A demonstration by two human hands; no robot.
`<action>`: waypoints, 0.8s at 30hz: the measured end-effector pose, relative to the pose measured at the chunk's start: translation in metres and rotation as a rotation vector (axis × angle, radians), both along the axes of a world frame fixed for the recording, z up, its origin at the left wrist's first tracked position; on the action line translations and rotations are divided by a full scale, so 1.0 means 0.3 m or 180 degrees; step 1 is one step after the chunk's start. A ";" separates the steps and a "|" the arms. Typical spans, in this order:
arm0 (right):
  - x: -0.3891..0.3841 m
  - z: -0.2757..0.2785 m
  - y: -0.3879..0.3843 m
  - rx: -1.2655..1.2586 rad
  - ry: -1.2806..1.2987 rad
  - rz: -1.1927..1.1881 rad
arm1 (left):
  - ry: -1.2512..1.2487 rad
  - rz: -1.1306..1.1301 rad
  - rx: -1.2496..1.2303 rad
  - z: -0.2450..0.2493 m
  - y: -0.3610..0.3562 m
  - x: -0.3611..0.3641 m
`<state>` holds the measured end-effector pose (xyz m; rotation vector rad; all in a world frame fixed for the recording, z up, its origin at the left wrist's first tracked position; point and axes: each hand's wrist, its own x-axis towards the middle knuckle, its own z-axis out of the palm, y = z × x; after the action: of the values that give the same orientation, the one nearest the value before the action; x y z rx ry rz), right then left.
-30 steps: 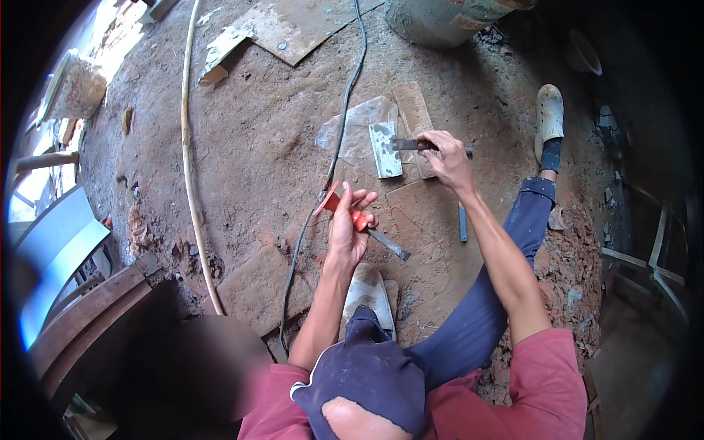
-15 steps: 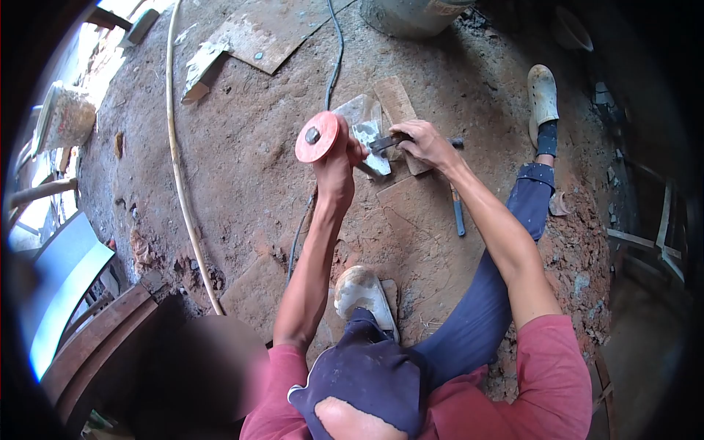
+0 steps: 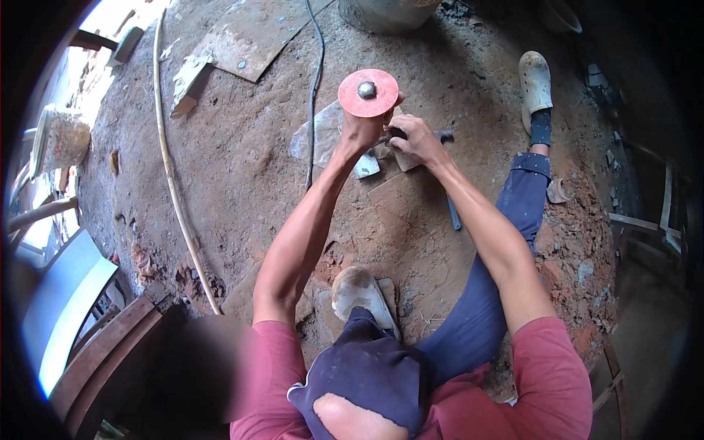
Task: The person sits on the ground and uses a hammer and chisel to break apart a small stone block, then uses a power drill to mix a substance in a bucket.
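Note:
My left hand (image 3: 359, 136) is wrapped round the grip of a chisel with a round red hand guard (image 3: 352, 99), its metal striking head facing up at me. The chisel's lower end is hidden behind that hand. Close beside it, my right hand (image 3: 416, 139) is closed on a dark flat metal piece (image 3: 397, 133), mostly covered by the fingers. Below the hands lie a pale flat slab (image 3: 326, 130), a small whitish piece (image 3: 367, 168) and a brown board (image 3: 405, 159). By my right wrist, a hammer with a blue handle (image 3: 455, 213) rests on the ground.
A dark cable (image 3: 315, 81) crosses the pale slab. Further left a long thin pole (image 3: 167, 147) lies on the dirt. Broken board (image 3: 246, 48) and a large bucket (image 3: 389, 15) are at the far side. A whitish bucket (image 3: 64, 139) stands at left. My shoe (image 3: 359, 293) is near.
My left hand has moved right and away from me with the chisel, bringing it beside my right hand. The red guard now faces more upward. The view has shifted slightly.

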<state>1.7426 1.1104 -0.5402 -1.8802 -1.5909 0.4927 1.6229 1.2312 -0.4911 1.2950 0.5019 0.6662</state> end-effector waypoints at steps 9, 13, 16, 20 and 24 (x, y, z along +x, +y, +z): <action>-0.003 -0.027 -0.003 0.0039 0.0215 -0.0145 | 0.0115 0.0103 0.0584 -0.034 -0.022 0.043; 0.002 -0.039 -0.004 0.0150 0.0148 -0.0112 | 0.0085 0.0221 0.0650 -0.038 -0.034 0.052; -0.001 -0.039 -0.004 0.0176 0.0157 -0.0156 | 0.0146 0.0240 0.0602 -0.034 -0.035 0.052; 0.001 -0.043 -0.005 0.0205 0.0175 -0.0138 | 0.0148 0.0316 0.0693 -0.048 -0.032 0.060; 0.002 -0.043 -0.002 0.0229 0.0175 -0.0158 | 0.0312 0.0419 0.0738 -0.042 -0.036 0.058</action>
<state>1.7432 1.1099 -0.5530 -1.8325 -1.5032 0.4557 1.6402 1.2203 -0.5037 1.5277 0.6071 0.7909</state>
